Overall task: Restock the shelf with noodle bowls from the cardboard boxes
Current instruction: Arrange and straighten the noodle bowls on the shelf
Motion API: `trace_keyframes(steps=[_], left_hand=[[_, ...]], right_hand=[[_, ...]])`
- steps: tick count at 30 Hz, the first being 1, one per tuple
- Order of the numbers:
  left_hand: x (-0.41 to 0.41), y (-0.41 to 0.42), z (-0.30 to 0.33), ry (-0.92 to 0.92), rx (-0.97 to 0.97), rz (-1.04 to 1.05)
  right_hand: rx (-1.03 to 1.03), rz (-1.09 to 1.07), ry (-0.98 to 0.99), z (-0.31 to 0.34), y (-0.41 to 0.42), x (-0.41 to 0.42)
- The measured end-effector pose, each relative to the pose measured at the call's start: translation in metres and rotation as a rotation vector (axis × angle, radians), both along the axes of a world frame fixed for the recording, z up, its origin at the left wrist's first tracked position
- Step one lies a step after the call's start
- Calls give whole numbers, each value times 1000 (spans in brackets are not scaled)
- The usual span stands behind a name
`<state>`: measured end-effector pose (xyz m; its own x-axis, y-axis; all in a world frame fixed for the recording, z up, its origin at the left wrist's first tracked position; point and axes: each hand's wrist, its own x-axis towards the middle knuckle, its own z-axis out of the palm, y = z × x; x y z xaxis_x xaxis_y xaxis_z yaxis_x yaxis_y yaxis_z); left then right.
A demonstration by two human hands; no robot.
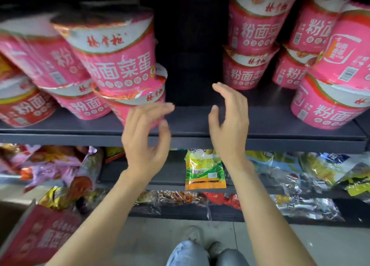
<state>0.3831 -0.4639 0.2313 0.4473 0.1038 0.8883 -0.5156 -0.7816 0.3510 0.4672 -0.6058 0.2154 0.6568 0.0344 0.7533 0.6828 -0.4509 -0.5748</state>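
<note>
Noodle bowls [118, 65] look light and crushable — grip their sides; your left hand [145, 133] and right hand [230, 121] hover empty, fingers spread, at the shelf [190, 125] front edge.

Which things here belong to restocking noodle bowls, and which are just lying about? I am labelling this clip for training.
Part of the job:
pink noodle bowls, stacked left and right
dark shelf with a bare gap in the middle
left hand and right hand, both empty
cardboard box, lower left

Just lying about:
snack packets on the lower shelves
red bowl, far left
</note>
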Motion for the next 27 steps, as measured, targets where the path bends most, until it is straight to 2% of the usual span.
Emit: trace_keyframes(steps=[1,3,6,8,11,15,27], left_hand=[[-8,20,-8,-79,24,84],[-13,53,-17,-89,-145,186],[-12,82,2,175,-653,97],[-6,91,19,403,-794,-60],[3,98,25,549,-718,-136],[8,95,20,524,-667,-111],[57,-3,23,584,-635,-270]], right_hand=[[-18,35,-23,-1,15,-10],[-44,116,13,-1,44,-26],[-18,276,283,5,82,-38],[66,373,471,13,99,-40],[211,482,597,24,109,-39],[229,484,606,28,104,-40],[255,277,602,31,1,-15]])
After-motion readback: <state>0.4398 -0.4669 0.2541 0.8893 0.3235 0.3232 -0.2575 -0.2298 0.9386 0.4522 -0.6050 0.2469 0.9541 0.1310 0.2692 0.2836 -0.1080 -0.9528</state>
